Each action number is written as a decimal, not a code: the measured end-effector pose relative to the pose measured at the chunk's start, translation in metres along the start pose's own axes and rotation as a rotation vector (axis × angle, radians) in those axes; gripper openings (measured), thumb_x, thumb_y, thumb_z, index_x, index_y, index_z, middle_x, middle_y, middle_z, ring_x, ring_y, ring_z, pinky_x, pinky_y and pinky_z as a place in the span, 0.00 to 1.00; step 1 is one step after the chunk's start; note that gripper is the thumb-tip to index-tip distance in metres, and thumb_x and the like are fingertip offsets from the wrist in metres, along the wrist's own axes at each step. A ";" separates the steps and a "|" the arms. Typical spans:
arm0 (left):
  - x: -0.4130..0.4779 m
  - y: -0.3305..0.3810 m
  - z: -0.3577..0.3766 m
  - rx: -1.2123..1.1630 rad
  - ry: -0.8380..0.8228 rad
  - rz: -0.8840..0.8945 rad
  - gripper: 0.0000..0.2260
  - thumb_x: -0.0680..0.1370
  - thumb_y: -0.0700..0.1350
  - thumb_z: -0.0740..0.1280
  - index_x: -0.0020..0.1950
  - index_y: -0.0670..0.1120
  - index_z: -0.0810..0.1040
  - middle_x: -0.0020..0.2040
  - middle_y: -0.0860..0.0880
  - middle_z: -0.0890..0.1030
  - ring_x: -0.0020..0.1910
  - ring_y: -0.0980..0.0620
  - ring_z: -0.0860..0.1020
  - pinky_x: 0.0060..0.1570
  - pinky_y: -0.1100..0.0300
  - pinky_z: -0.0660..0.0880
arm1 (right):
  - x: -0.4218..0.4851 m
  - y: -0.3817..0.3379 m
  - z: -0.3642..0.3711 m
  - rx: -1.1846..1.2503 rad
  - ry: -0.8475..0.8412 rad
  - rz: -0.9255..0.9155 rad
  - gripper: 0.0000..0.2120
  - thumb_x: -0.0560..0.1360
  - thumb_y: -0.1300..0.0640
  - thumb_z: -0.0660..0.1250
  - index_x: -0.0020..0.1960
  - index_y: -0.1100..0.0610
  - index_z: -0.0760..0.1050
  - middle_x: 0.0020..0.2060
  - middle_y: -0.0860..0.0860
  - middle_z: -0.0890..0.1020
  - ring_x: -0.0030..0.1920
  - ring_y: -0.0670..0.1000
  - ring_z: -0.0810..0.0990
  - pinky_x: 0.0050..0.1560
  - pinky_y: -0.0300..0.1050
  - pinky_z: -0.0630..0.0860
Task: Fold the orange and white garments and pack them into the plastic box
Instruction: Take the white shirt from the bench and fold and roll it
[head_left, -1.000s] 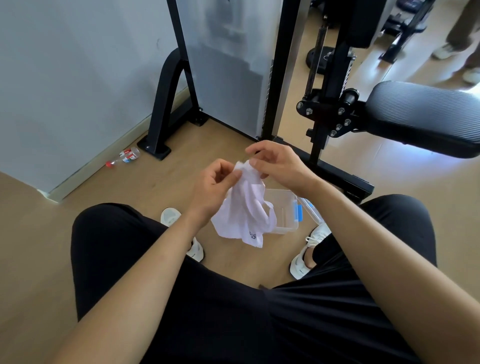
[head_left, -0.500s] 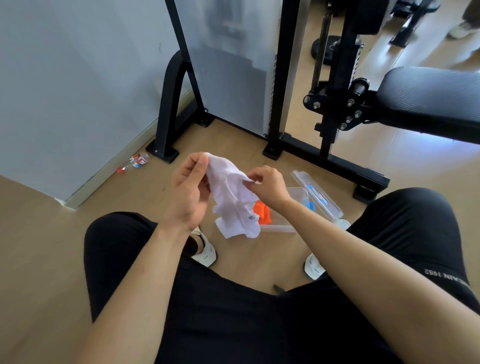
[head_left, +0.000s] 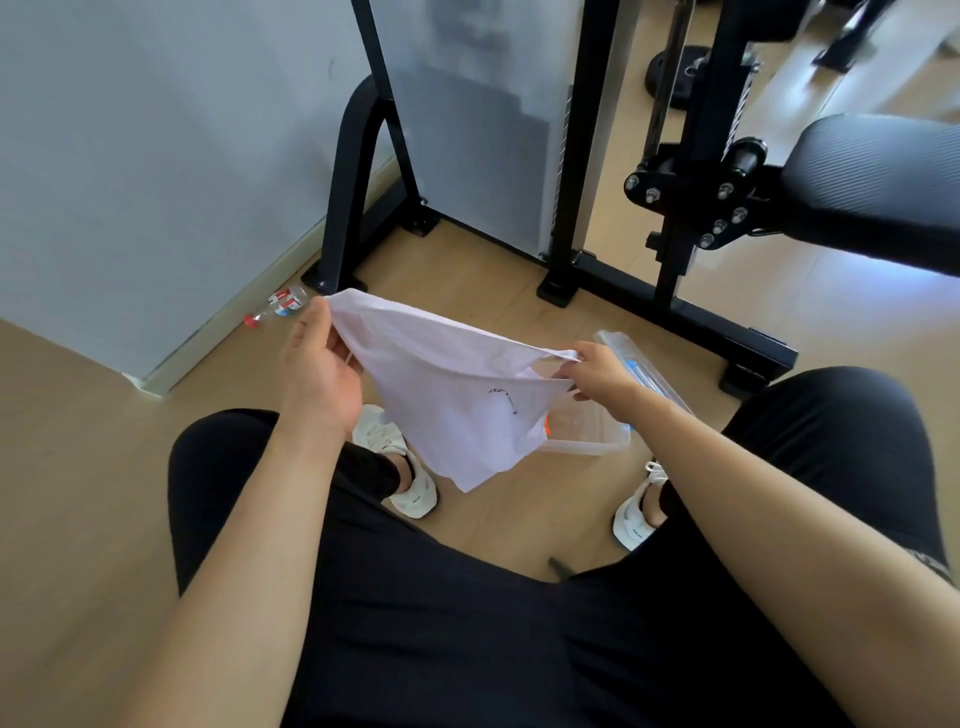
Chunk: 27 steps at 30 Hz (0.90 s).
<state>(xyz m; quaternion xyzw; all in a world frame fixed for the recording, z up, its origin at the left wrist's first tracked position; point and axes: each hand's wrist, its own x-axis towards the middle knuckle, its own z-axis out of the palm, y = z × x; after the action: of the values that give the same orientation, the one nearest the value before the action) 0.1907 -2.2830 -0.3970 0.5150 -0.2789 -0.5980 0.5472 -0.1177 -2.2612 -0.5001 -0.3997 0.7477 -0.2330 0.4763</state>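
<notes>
Wood floor (head_left: 78, 493), gym frame behind. Left hand (head_left: 318, 375) and right hand (head_left: 597, 375) each pinch the white garment (head_left: 447, 405) taut above the plastic box (head_left: 587, 434), likely squaring it for folding.

No text can be read with certainty. The white garment (head_left: 457, 410) carries a small dark mark near its middle, maybe a logo or a few letters, but it is too small and too creased to read. The bottle (head_left: 278, 307) on the floor by the wall has a red and white label, and its print is blurred. The left shoe (head_left: 413, 491) and the right shoe (head_left: 631, 525) each show a tiny dark print on the side, also not legible.
</notes>
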 end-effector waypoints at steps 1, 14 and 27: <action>0.001 -0.001 0.001 0.007 0.021 0.004 0.22 0.83 0.54 0.62 0.71 0.42 0.73 0.66 0.41 0.80 0.65 0.45 0.79 0.64 0.51 0.77 | -0.001 -0.001 -0.003 0.055 -0.008 0.020 0.11 0.77 0.62 0.62 0.55 0.66 0.76 0.46 0.57 0.84 0.43 0.53 0.79 0.45 0.49 0.76; 0.004 -0.008 -0.007 0.140 0.259 0.008 0.03 0.81 0.51 0.66 0.50 0.52 0.76 0.52 0.50 0.81 0.50 0.49 0.80 0.47 0.56 0.77 | -0.056 -0.052 -0.053 0.629 -0.137 -0.205 0.04 0.77 0.56 0.72 0.48 0.57 0.80 0.44 0.52 0.82 0.47 0.52 0.79 0.55 0.49 0.76; 0.047 0.107 0.013 0.224 0.186 0.094 0.13 0.76 0.44 0.73 0.59 0.45 0.76 0.46 0.47 0.80 0.46 0.47 0.80 0.42 0.55 0.78 | -0.101 -0.177 -0.098 0.539 0.140 -0.557 0.07 0.75 0.60 0.75 0.53 0.57 0.85 0.47 0.51 0.87 0.48 0.49 0.86 0.58 0.46 0.82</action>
<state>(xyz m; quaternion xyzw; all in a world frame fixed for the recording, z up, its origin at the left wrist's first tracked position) 0.2247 -2.3568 -0.3115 0.6123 -0.3159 -0.4865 0.5372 -0.1163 -2.2826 -0.2749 -0.4311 0.5533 -0.5680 0.4305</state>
